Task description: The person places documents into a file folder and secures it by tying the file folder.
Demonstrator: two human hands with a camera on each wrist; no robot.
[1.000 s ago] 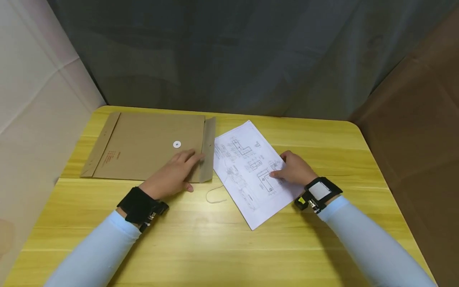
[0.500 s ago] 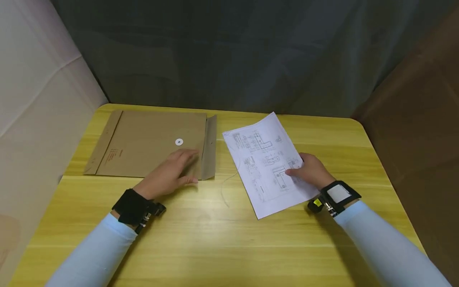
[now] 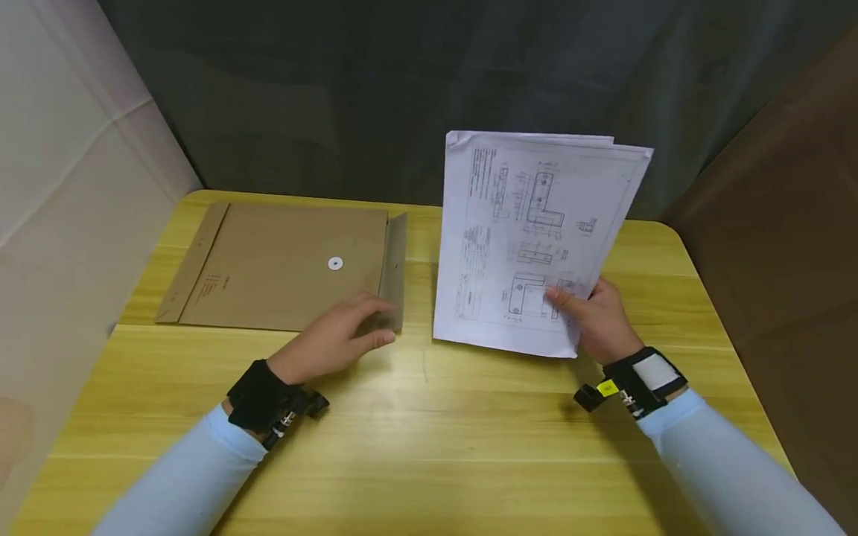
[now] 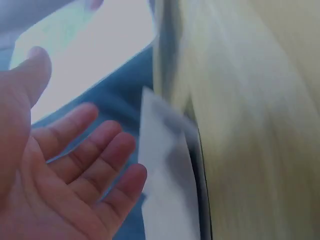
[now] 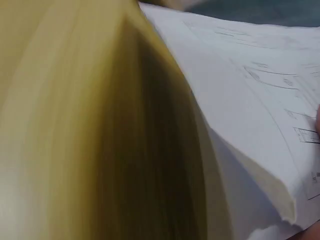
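Nearest the camera, in the lower part of the head view, two forearms in pale blue sleeves come in from the bottom corners over a yellow wooden table (image 3: pixel 429 447), each with a black wrist strap.

Left of centre, the left hand (image 3: pixel 331 339) lies low over the table with its fingers stretched out and loosely apart, holding nothing; the fingertips (image 3: pixel 382 307) reach the near right corner of a brown envelope (image 3: pixel 281 268), at its raised flap (image 3: pixel 394 272). The left wrist view shows the open palm (image 4: pixel 60 170) with fingers spread, beside a blurred pale edge; whether they press on the envelope cannot be told.

Right of centre, the right hand (image 3: pixel 596 316) pinches a stack of printed sheets (image 3: pixel 529 238) at its lower right part, thumb on the printed face and fingers behind it. The sheets stand nearly upright, lifted off the table, their lower edge just above the wood and their top edge reaching into the upper middle of the frame, before the dark curtain (image 3: pixel 402 89). Line drawings of machine parts cover the front page. The right wrist view shows the sheets (image 5: pixel 250 125) fanned slightly at one corner above the table.

Further back, the envelope lies flat in the left half of the table, with a white round button (image 3: pixel 335 263) near its middle and small red print towards its left end. Behind the table hangs the curtain, with a pale wall (image 3: pixel 60 186) at the left edge and a brown surface (image 3: pixel 791 186) at the right
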